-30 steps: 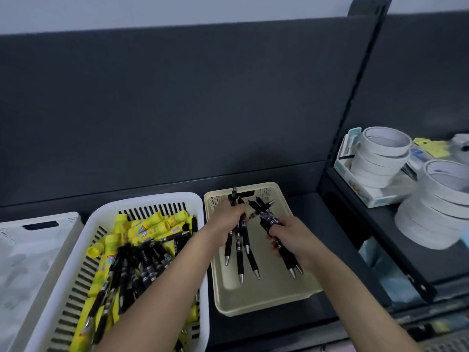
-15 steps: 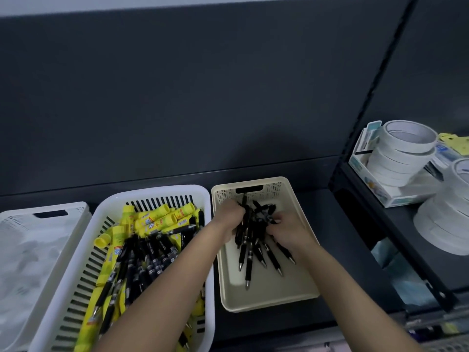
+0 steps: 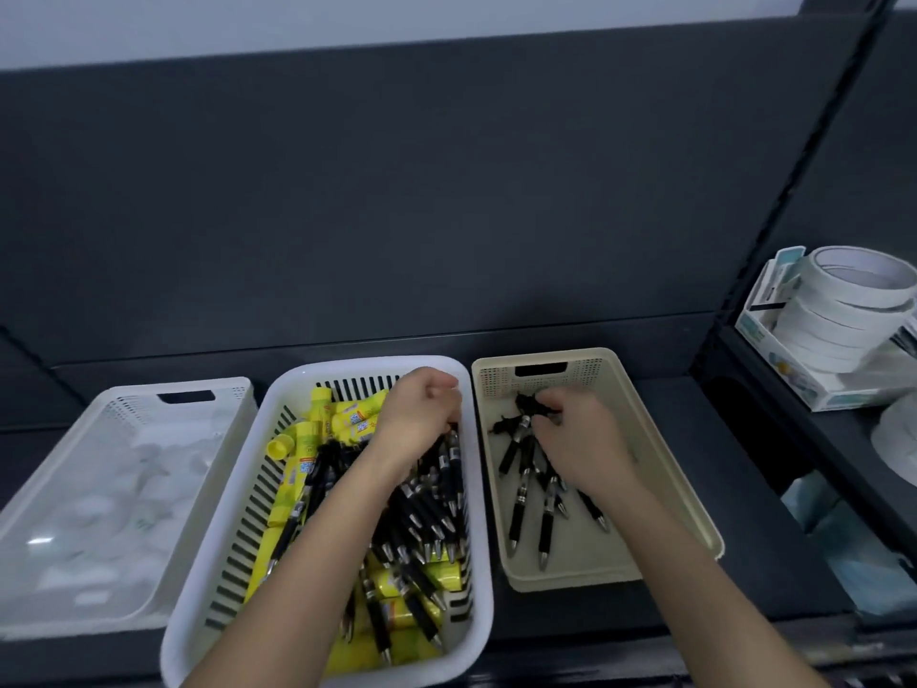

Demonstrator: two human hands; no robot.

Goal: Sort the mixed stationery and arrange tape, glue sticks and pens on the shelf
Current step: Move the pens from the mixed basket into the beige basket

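Left hand out of beige basket, now in white basket; black pens down on beige floor

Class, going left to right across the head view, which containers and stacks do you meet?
Pale white plastic basket holding clear bags → white slotted plastic basket of yellow glue sticks and black pens → beige plastic basket of more black pens → stack of white tape rolls in a cardboard box.
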